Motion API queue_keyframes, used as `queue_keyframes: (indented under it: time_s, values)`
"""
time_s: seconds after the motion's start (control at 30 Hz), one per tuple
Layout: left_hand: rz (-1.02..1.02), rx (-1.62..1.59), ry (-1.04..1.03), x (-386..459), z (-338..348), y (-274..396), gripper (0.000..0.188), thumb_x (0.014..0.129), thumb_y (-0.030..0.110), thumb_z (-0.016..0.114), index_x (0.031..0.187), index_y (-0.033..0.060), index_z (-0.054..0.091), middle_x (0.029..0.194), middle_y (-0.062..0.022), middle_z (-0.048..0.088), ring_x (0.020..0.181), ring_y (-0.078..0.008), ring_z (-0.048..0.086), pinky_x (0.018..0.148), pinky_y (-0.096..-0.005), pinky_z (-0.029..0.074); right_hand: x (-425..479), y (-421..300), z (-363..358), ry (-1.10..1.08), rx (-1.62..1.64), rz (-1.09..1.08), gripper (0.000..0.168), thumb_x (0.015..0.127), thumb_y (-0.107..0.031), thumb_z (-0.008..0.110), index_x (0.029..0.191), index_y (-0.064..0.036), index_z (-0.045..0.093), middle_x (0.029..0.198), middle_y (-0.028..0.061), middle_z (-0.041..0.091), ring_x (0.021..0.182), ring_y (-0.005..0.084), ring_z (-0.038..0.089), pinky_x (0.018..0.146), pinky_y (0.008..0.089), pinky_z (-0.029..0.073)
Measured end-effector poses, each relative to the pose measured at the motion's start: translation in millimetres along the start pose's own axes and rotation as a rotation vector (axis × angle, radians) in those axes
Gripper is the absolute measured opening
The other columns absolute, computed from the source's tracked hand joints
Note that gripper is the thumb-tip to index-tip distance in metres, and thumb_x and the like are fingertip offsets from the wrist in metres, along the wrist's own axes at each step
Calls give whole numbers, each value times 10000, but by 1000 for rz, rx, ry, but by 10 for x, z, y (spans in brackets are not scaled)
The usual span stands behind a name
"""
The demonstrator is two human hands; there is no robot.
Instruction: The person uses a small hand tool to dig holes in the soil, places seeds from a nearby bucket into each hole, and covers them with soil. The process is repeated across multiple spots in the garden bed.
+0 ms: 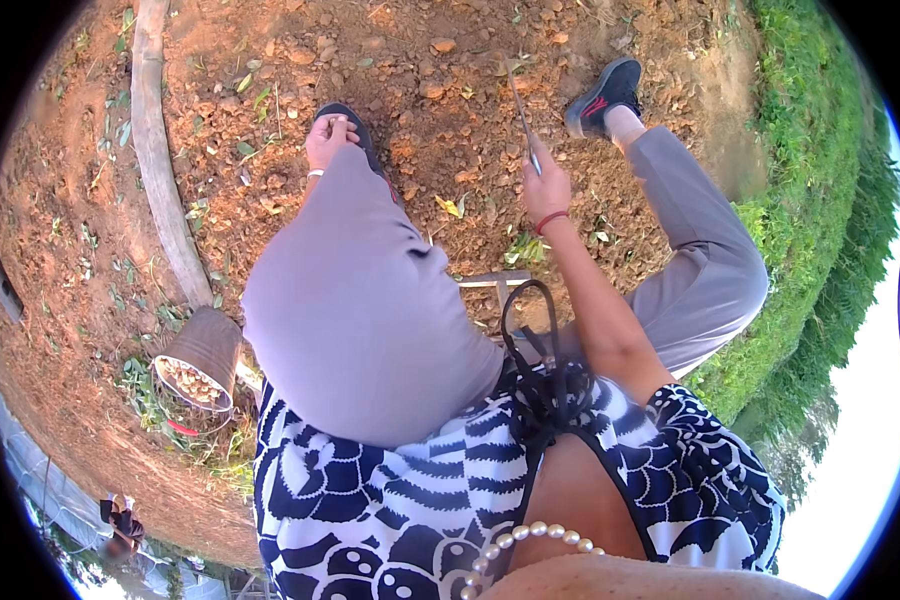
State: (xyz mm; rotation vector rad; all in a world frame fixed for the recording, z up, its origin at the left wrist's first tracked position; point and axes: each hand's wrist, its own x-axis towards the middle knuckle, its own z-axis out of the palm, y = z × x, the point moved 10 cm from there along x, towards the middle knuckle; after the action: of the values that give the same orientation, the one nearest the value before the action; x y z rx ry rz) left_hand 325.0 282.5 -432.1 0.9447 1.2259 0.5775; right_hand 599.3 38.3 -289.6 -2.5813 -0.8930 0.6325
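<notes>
My left hand [330, 139] is by the dark shoe on the left, its fingers curled near the toe; whether it holds anything small cannot be made out. A pale band is on that wrist. My right hand [546, 184], with a red cord at the wrist, is closed around a thin, long-bladed tool [521, 109], whose tip reaches toward the reddish soil [435, 135]. Between my shoes lie clods, and a yellow-green leaf [451, 205] rests nearer to me.
A metal bucket [208, 337] with small pale pieces inside stands at the left, beside a long wooden pole [154, 142]. Green grass [810, 187] borders the soil at right. Part of a wooden frame [499, 280] shows below my legs. Another person [124, 529] is far off at lower left.
</notes>
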Motion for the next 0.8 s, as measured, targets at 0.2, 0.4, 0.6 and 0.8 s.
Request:
queue_keyframes:
  time_s: [0.2, 0.4, 0.6, 0.8]
  values:
    - [-157, -34, 304, -1015, -1497, -746, 137, 867, 100, 501, 951, 5, 552, 806, -88, 616, 618, -121, 575, 529, -222, 456, 5, -1036, -854, 267, 449, -287, 479, 843, -210, 497, 1307, -246, 380, 823, 198, 623, 732, 340, 606, 646, 404, 477]
    - [-290, -289, 464, -2708, -2204, -1239, 114, 870, 84, 486, 931, 2, 535, 819, -100, 605, 643, -139, 582, 540, -244, 473, -412, -279, 344, -369, -288, -59, 435, 830, -203, 464, 1262, -234, 426, 876, 206, 616, 854, 350, 595, 732, 459, 454]
    - [-44, -877, 563, -3590, -2358, -725, 82, 883, 48, 435, 947, 8, 468, 866, -118, 535, 726, -197, 534, 572, -249, 463, 50, -277, 58, -22, 263, -206, 472, 754, -103, 597, 1212, -60, 491, 742, 107, 604, 638, 225, 561, 615, 351, 449]
    - [233, -1185, 855, -3968, -3154, -674, 159, 871, 50, 464, 994, -50, 474, 919, -145, 528, 776, -245, 548, 650, -285, 513, 312, 205, 369, -157, 324, 16, 484, 734, -111, 607, 1199, -19, 510, 909, 127, 603, 791, 204, 556, 726, 309, 433]
